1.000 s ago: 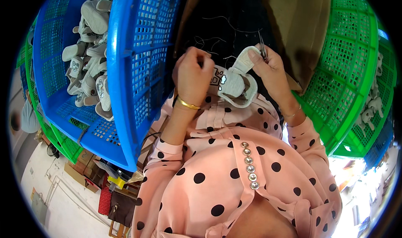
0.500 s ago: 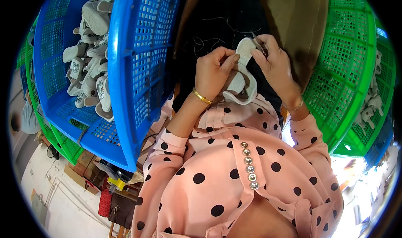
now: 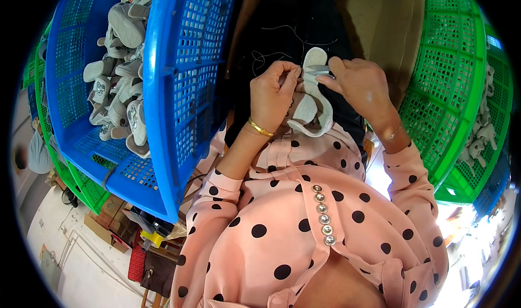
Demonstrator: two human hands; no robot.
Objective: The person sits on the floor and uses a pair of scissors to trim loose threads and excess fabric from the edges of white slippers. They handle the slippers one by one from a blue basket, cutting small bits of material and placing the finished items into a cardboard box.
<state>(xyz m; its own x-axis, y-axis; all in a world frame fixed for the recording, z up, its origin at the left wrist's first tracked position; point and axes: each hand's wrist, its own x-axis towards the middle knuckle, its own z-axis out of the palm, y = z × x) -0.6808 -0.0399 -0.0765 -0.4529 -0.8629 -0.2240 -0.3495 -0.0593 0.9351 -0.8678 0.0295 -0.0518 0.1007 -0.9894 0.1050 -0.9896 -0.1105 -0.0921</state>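
An off-white shoe upper (image 3: pixel 311 111) lies over my dark-clothed lap, its rounded end pointing away from me. Beside its narrow middle, my left hand (image 3: pixel 273 91) pinches thumb and forefinger together; what lies between them is too small to make out. From the other side my right hand (image 3: pixel 362 85) grips small metal thread snips (image 3: pixel 317 70), mostly hidden in the palm. Their blades lie across the upper, pointing at the left fingertips.
Loose pale threads (image 3: pixel 296 36) lie on the dark cloth. On the left stands a blue plastic basket (image 3: pixel 187 75) with several off-white shoes (image 3: pixel 127 26). Green baskets (image 3: pixel 450 75) stand on the right, with more pale pieces (image 3: pixel 480 140) behind the near wall.
My left fingers have slid off the upper's face to its edge. The right hand has let go of the rounded end, and the snips' blades now reach across the upper.
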